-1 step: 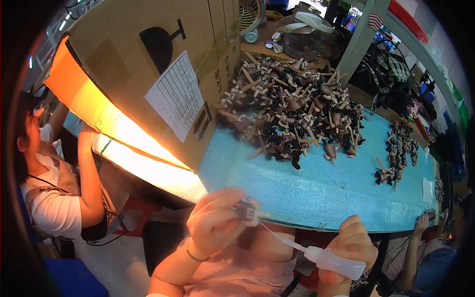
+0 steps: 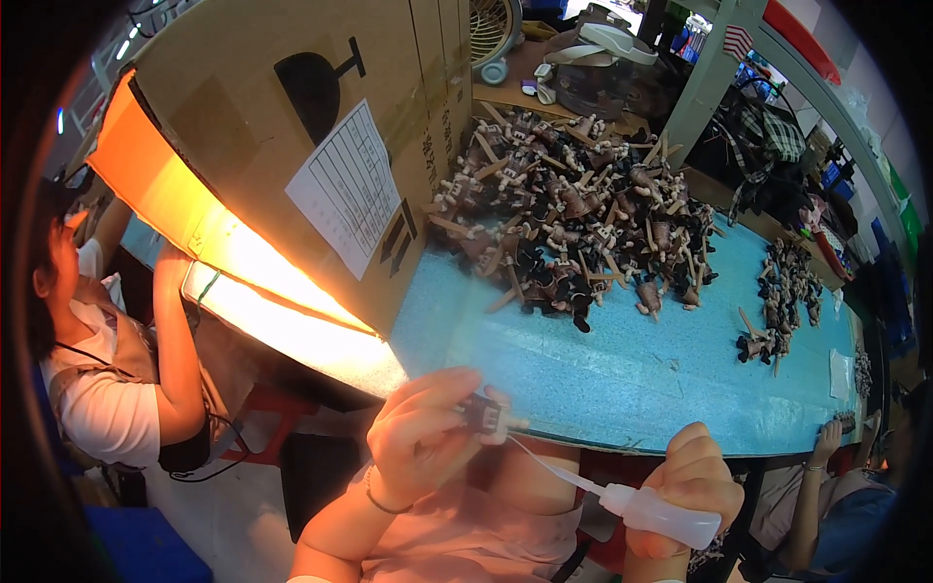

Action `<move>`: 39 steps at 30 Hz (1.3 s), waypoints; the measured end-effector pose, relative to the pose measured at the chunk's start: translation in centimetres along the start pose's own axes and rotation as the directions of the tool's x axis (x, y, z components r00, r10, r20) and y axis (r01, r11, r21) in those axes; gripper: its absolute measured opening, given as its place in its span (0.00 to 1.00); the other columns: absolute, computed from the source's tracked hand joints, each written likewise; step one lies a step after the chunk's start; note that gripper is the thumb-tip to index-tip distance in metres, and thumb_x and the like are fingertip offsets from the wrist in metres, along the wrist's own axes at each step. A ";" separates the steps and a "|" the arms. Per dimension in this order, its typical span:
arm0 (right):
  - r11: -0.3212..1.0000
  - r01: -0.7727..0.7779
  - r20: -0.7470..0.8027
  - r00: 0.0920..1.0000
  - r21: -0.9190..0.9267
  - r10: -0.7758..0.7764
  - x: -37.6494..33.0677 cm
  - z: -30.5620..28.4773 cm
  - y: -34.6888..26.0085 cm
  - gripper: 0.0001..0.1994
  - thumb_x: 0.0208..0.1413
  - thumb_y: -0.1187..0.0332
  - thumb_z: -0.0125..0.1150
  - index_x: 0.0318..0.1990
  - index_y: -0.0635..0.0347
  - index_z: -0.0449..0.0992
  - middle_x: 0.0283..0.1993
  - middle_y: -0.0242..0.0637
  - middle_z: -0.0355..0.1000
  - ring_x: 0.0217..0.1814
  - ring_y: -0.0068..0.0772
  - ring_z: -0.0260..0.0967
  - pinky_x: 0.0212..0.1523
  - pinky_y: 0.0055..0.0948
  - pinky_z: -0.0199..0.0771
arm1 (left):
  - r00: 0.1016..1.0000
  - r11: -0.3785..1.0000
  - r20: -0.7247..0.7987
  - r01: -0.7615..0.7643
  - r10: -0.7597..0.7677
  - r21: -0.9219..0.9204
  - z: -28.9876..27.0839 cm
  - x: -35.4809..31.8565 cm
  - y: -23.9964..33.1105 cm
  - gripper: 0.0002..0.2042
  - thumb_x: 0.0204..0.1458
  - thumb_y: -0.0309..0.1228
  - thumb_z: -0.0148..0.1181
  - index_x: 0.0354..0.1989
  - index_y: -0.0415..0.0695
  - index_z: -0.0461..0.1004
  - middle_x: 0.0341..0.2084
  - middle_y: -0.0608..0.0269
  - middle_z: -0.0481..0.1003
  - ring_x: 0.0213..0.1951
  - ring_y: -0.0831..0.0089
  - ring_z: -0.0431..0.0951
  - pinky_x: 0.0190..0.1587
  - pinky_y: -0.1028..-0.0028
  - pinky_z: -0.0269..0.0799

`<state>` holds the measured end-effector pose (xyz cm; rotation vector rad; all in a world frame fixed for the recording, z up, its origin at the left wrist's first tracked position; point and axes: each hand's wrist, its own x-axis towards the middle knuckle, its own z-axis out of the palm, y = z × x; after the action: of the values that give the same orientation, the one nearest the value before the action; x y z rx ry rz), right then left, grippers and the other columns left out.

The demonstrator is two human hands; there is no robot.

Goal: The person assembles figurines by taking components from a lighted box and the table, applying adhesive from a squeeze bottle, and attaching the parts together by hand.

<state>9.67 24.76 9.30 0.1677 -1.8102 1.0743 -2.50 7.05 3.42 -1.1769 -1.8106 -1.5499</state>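
Observation:
My left hand [image 2: 420,434] is closed around a small brown-and-pale figure part [image 2: 485,419], held just in front of the table's near edge. In my right hand [image 2: 686,486] is a translucent white squeeze bottle [image 2: 663,516], tilted with its thin nozzle [image 2: 554,466] pointing up and left. The nozzle's tip reaches the figure part; whether it touches or goes in, I cannot tell. Beyond my hands, a large heap of brown, black and pale figures [image 2: 593,219] lies on the blue tabletop [image 2: 622,364].
A tall cardboard box [image 2: 253,126] stands at the left of the table, beside a glowing orange-lit panel [image 2: 194,223]. A smaller cluster of figures [image 2: 785,296] lies at the right. One person [image 2: 117,389] sits at the left, another [image 2: 826,515] at the right. A metal post [image 2: 714,78] rises behind.

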 end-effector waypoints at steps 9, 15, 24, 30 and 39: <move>1.000 -0.026 -0.015 1.000 0.016 0.026 0.3 0.7 -0.1 0.26 0.45 0.40 0.58 0.27 0.55 0.60 0.19 0.25 0.53 0.21 0.23 0.49 0.25 0.25 0.48 | 0.982 0.911 0.043 0.188 -0.185 -0.368 0.1 -0.7 0.0 0.20 0.37 0.13 0.63 0.38 0.39 0.62 0.45 0.40 0.68 0.41 0.56 0.76 0.39 0.66 0.76; 0.999 0.009 0.005 1.000 0.031 -0.009 0.0 0.5 0.3 0.27 0.44 0.39 0.59 0.28 0.55 0.60 0.18 0.25 0.53 0.20 0.22 0.49 0.24 0.25 0.47 | 0.972 0.840 0.049 0.223 -0.229 -0.495 0.4 -0.7 0.1 0.19 0.43 0.18 0.62 0.39 0.39 0.59 0.47 0.39 0.66 0.40 0.57 0.75 0.39 0.66 0.76; 0.998 -0.038 -0.019 0.999 0.041 0.038 -0.1 0.5 0.8 0.27 0.44 0.38 0.57 0.29 0.55 0.60 0.20 0.26 0.54 0.20 0.22 0.49 0.24 0.25 0.48 | 0.955 0.721 0.075 0.268 -0.288 -0.640 0.2 -0.2 0.6 0.15 0.44 0.14 0.58 0.39 0.36 0.61 0.47 0.39 0.67 0.41 0.55 0.75 0.41 0.62 0.75; 0.992 -0.112 0.092 0.990 0.055 0.107 1.0 0.1 0.1 0.28 0.45 0.37 0.55 0.30 0.54 0.60 0.21 0.25 0.54 0.21 0.21 0.49 0.25 0.25 0.48 | 0.955 0.725 0.074 0.266 -0.286 -0.635 0.0 -0.3 0.6 0.15 0.43 0.13 0.58 0.37 0.36 0.61 0.48 0.39 0.66 0.41 0.54 0.75 0.42 0.61 0.74; 0.994 -0.081 0.013 0.997 0.078 0.080 0.8 0.7 0.8 0.27 0.45 0.38 0.56 0.30 0.55 0.60 0.21 0.25 0.53 0.21 0.21 0.49 0.26 0.25 0.47 | 0.963 0.694 0.084 0.244 -0.257 -0.677 0.1 -0.2 0.6 0.15 0.42 0.11 0.56 0.37 0.37 0.62 0.48 0.40 0.66 0.40 0.52 0.76 0.40 0.61 0.75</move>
<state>8.35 24.98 9.40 0.1479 -1.7976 1.2038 -1.93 7.06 3.56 -1.2274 -1.4455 -2.5263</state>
